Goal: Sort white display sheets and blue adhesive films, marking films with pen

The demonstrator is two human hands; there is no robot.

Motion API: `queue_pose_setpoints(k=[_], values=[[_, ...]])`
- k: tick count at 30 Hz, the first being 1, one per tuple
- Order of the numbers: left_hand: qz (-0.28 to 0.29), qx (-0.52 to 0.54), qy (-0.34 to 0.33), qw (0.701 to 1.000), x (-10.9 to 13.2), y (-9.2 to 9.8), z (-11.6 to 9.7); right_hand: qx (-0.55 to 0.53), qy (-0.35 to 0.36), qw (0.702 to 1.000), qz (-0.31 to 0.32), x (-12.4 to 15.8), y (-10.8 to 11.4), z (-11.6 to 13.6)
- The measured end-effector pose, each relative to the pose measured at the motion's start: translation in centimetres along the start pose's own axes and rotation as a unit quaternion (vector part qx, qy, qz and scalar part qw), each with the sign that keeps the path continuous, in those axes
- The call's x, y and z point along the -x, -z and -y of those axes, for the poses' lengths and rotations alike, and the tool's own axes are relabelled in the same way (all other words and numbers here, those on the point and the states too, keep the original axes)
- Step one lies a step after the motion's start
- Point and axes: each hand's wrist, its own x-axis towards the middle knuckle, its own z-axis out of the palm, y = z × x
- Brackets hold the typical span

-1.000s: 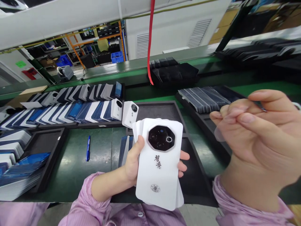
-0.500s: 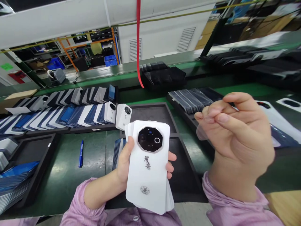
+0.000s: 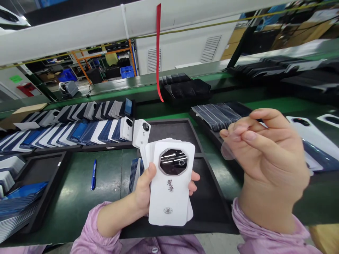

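Observation:
My left hand (image 3: 148, 188) grips a stack of white phone back covers (image 3: 171, 197), fanned slightly, above a black tray (image 3: 212, 208). The top cover shows a dark octagonal camera window and black lettering. My right hand (image 3: 267, 158) is raised to the right of the stack, fingers pinched on a small clear film tab (image 3: 225, 151).
Rows of white and blue covers (image 3: 79, 130) stand in black trays at the left. More dark covers (image 3: 217, 114) lie in a tray behind my right hand. A blue pen (image 3: 93, 174) lies on the green bench. A red ribbon (image 3: 158, 53) hangs overhead.
The stack in my left hand has tilted back, so its camera window now reflects the lights. My right hand has stayed pinched on the film and shifted slightly left.

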Motion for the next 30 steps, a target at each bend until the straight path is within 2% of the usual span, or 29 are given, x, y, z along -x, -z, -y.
queue_pose_setpoints(k=[8,12,15,19,25,30], values=[[-0.003,0.015,0.022,1.000,-0.1,0.4,0.1,-0.006,-0.004,1.000,0.018,-0.1,0.2,0.0],[-0.050,0.025,0.078,0.995,-0.3,0.8,-0.2,0.036,0.036,0.998,0.042,0.3,-0.1,-0.6],[-0.089,0.024,0.121,0.988,-0.7,1.0,-0.4,0.103,0.047,0.988,0.104,0.8,-0.5,-1.3],[-0.125,0.044,0.132,0.982,-1.2,1.1,-0.4,0.148,0.013,0.971,0.186,1.2,-1.2,-2.5],[-0.106,0.052,0.125,0.985,-1.2,1.7,0.0,0.157,0.002,0.965,0.210,1.3,-1.8,-3.3],[-0.104,0.063,0.124,0.985,-1.5,2.3,0.3,0.175,-0.002,0.963,0.204,1.7,-2.0,-3.6]])
